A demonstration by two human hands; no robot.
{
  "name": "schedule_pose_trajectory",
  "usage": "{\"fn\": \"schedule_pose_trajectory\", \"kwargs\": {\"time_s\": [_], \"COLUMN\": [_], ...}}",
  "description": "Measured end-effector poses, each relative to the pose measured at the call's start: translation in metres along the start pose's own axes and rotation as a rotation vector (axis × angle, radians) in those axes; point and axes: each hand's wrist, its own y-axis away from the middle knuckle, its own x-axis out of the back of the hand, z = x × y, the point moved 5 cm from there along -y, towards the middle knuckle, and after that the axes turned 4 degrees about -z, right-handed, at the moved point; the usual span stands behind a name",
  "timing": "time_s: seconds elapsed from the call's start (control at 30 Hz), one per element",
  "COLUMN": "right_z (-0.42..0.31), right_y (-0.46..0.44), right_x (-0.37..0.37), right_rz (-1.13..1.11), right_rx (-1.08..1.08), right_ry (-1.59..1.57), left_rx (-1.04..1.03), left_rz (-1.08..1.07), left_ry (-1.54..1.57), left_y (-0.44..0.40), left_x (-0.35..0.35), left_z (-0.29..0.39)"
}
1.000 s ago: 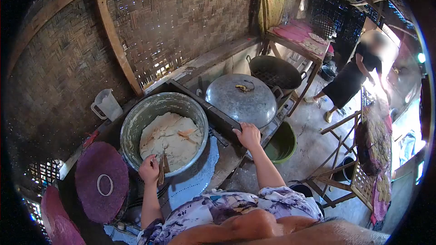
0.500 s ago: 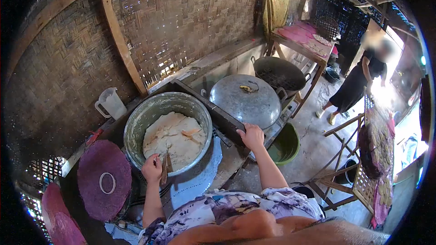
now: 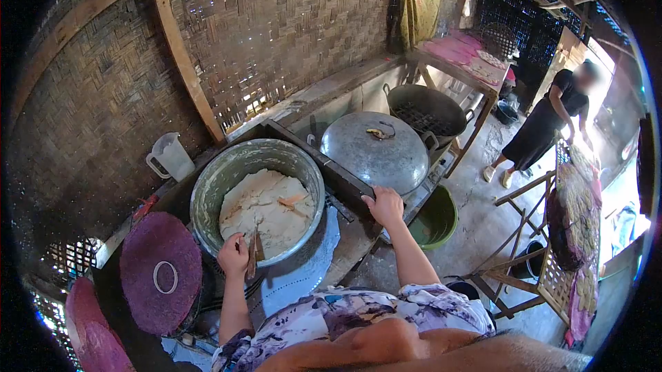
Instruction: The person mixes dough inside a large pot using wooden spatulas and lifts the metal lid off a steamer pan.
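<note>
A large metal pot (image 3: 318,186) holds a mass of pale dough (image 3: 258,199), with light wooden pieces lying on it. My left hand (image 3: 233,256) is closed at the pot's near rim; what its fingers hold, if anything, is hidden. Right beside it a wooden paddle (image 3: 254,256) leans over the rim, its upper end in the dough. My right hand (image 3: 385,206) wraps round the near end of a dark wooden beam (image 3: 338,177), which runs between the pot and a lidded metal pan (image 3: 372,155).
Left of the pot are a round purple tray (image 3: 158,303) with a white ring and a clear plastic jug (image 3: 172,157). Further right are a green basin (image 3: 436,219), a dark wok (image 3: 427,113) and a wooden rack (image 3: 562,289). A person (image 3: 545,120) bends over the rack.
My view has shifted slightly, and both hands stay in the same places. The person at the rack leans over it a little more, arms lower.
</note>
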Motion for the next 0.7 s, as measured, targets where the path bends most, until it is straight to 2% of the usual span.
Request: {"fn": "schedule_pose_trajectory", "kwargs": {"time_s": [0.13,0.23,0.33,0.43,0.53,0.63,0.7], "right_z": [0.0009,-0.0001,0.0006,0.0014,0.0007,0.0003,0.0004], "right_y": [-0.0001,-0.0013,-0.001,-0.0022,-0.002,-0.0008,-0.0007], "right_x": [-0.0017,-0.0004,-0.0021,-0.0032,-0.0017,-0.0022,-0.0016], "right_rz": [0.022,-0.062,0.026,-0.071,-0.077,0.034,0.017], "right_rx": [0.012,-0.029,0.024,-0.03,-0.049,0.019,0.004], "right_ry": [0.009,-0.023,0.004,-0.017,-0.022,0.004,-0.002], "left_rx": [0.004,0.012,-0.017,-0.024,-0.029,-0.029,-0.036], "left_rz": [0.001,-0.008,0.02,0.027,0.019,0.018,0.03], "left_ry": [0.007,0.01,0.013,0.016,0.008,-0.004,-0.008], "left_y": [0.0004,0.0008,0.0006,0.0,-0.0003,0.0001,-0.0003], "left_x": [-0.0004,0.0001,0.0012,0.0016,0.0015,0.0024,0.0035], "left_z": [-0.0004,-0.0004,0.0021,0.0029,0.0027,0.0031,0.0052]}}
